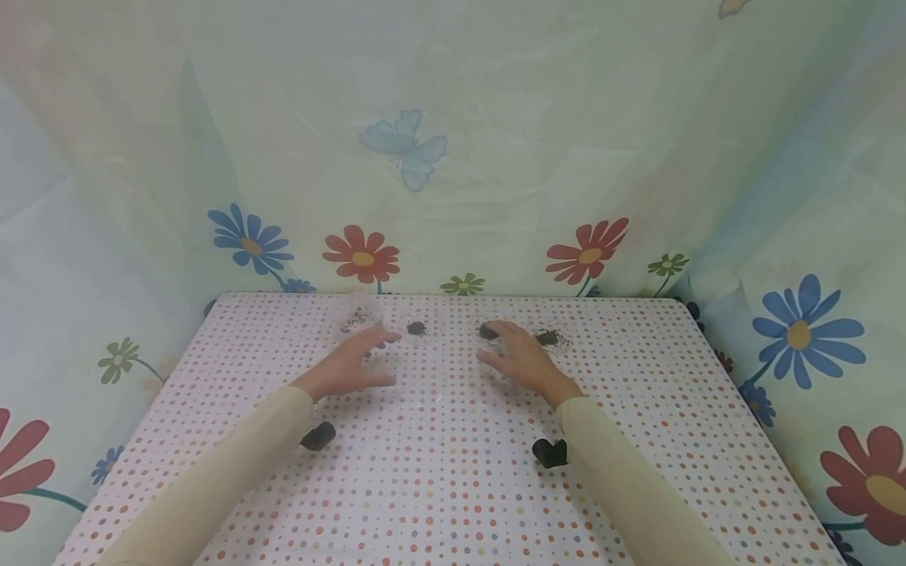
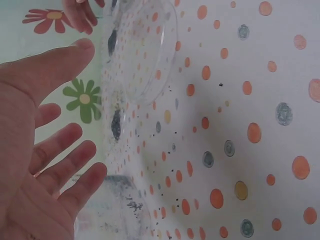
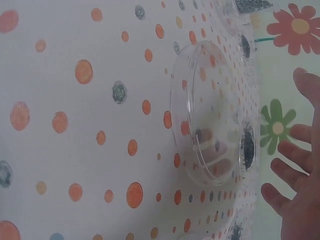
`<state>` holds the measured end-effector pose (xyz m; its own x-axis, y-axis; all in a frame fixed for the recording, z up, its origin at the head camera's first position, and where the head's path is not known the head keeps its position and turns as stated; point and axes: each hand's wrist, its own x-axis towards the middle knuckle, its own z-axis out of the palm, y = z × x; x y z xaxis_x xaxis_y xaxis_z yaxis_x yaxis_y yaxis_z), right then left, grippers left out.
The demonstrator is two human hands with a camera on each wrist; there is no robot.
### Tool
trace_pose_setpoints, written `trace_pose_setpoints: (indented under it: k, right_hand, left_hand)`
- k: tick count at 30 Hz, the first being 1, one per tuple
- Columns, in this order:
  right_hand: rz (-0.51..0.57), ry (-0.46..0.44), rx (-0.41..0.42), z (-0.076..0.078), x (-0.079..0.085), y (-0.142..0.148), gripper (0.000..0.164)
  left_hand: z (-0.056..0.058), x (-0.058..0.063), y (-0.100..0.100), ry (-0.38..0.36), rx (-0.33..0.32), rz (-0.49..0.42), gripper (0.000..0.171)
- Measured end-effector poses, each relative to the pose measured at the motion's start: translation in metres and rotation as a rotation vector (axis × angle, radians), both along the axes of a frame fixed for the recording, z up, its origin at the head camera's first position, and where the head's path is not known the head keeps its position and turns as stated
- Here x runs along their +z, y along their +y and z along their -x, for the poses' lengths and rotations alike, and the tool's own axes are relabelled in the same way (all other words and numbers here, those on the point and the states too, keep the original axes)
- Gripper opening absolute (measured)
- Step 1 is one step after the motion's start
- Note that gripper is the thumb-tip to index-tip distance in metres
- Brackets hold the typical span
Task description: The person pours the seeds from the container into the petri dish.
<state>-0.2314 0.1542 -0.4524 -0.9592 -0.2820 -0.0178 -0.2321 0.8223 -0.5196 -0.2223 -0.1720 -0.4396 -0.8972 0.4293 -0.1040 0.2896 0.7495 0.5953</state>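
My left hand (image 1: 351, 364) is held over the left half of the table, fingers apart and thumb spread, with nothing in its grasp. Opposite it, my right hand (image 1: 525, 360) is also spread and holds nothing; its fingers overlap a dark pile (image 1: 487, 331) in the head view. Between the hands lies a clear, shallow round dish (image 3: 191, 100) on the dotted tabletop, its rim also showing in the left wrist view. In the head view the dish is almost invisible. Beyond it is another small dark, grainy pile (image 1: 416, 328).
At the back left stands a clear container (image 2: 112, 205) with dark specks in it. Another dark pile (image 1: 548, 338) with scattered crumbs lies beyond the right hand. A flower-printed curtain (image 1: 467, 189) rises behind the dotted tabletop (image 1: 439, 503). Black pieces (image 1: 318, 436) show beside both wrists.
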Motion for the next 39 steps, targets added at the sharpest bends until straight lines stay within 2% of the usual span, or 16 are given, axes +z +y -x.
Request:
trace_pose_setpoints:
  k: [6,16,27,34,39]
  right_hand:
    - [-0.003,0.000,0.008,-0.001,0.000,-0.001,0.067]
    - [-0.004,0.006,0.005,0.002,-0.004,-0.003,0.064]
    - [0.022,-0.018,0.003,0.002,-0.004,-0.007,0.065]
    - [0.035,-0.023,0.014,0.002,-0.004,-0.008,0.065]
    - [0.035,-0.025,0.007,0.002,-0.004,-0.008,0.065]
  left_hand:
    - [-0.001,-0.004,0.005,0.001,-0.036,0.061,0.077]
    - [0.000,-0.011,0.010,0.036,-0.083,0.121,0.079]
    - [0.002,-0.018,0.018,0.017,-0.104,0.189,0.077]
    - [0.007,-0.028,0.017,0.030,-0.121,0.201,0.074]
    - [0.008,-0.029,0.018,0.024,-0.129,0.207,0.073]
